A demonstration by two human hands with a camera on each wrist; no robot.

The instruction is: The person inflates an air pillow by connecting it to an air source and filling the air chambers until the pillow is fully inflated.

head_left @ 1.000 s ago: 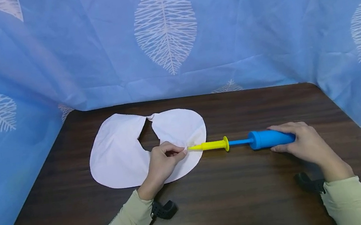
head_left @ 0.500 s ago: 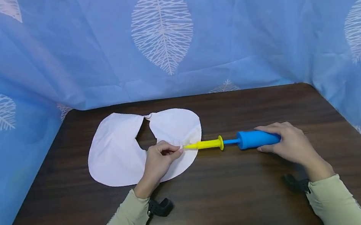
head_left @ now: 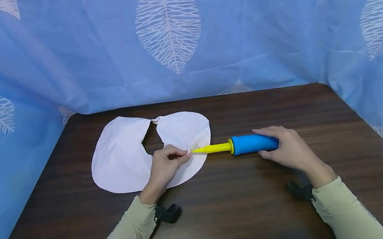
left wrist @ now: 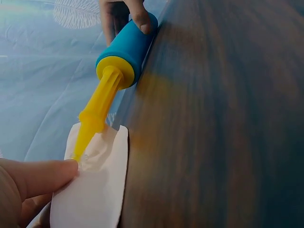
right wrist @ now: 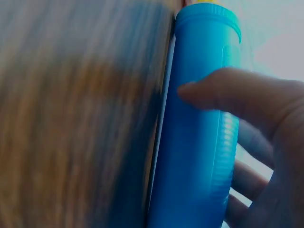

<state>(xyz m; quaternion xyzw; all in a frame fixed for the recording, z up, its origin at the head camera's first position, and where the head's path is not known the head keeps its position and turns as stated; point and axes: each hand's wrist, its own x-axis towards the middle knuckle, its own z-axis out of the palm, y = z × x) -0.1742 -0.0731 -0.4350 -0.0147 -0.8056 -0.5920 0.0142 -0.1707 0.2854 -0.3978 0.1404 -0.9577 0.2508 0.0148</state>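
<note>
A flat white neck pillow [head_left: 119, 158], limp and curved round a central gap, lies on the table at centre left. My left hand [head_left: 163, 166] pinches its small clear valve [left wrist: 82, 160] between thumb and fingers. The tapered tip of the yellow nozzle [head_left: 219, 148] meets the valve there. This nozzle belongs to a hand pump with a blue barrel [head_left: 250, 144], lying in line to the right. My right hand [head_left: 287, 147] grips the barrel near its rear end, thumb on the near side. The barrel's front sits against the yellow flange, with no rod showing between.
The dark wooden table [head_left: 226, 212] reaches back to a blue curtain [head_left: 100, 46] with white leaf prints, which also hangs along both sides. A black strap [head_left: 168, 214] is worn on each wrist.
My right hand has pushed the blue barrel left until the blue rod disappeared inside it against the yellow flange. My left hand keeps its pinch at the valve. The head view has shifted slightly.
</note>
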